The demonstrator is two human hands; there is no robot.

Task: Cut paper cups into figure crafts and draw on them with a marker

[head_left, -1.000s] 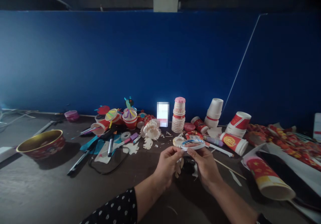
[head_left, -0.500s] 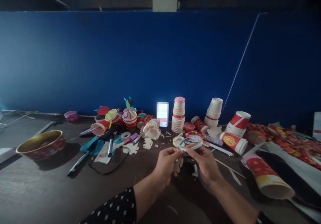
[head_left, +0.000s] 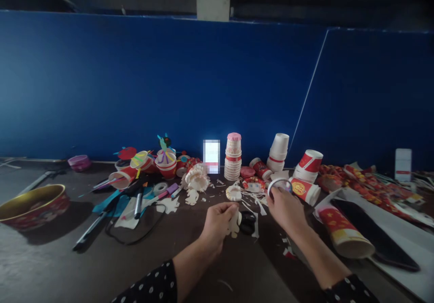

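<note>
Near the middle of the table, my left hand (head_left: 217, 224) pinches a small white cut-paper piece (head_left: 233, 226) with a scalloped edge. To the right, my right hand (head_left: 287, 208) has its fingers closed on a roll of tape (head_left: 280, 184), a pale ring tilted up beside a red paper cup. Black scissor handles (head_left: 247, 223) lie just right of the left hand. Between the hands and farther back are a cream paper ring (head_left: 233, 193) and a red-patterned ring (head_left: 253, 184), with white paper strips around them.
A tall stack of paper cups (head_left: 233, 158) stands at the back, with a white cup stack (head_left: 278, 153) to its right. Left are a gold-rimmed bowl (head_left: 34, 205), markers (head_left: 138, 203) and a tape roll (head_left: 161, 188). A black phone (head_left: 376, 235) lies at right by a red cup (head_left: 344, 233).
My right hand has moved right and away from the left hand, carrying the tape roll. The left hand keeps the paper piece. The view has shifted slightly right.
</note>
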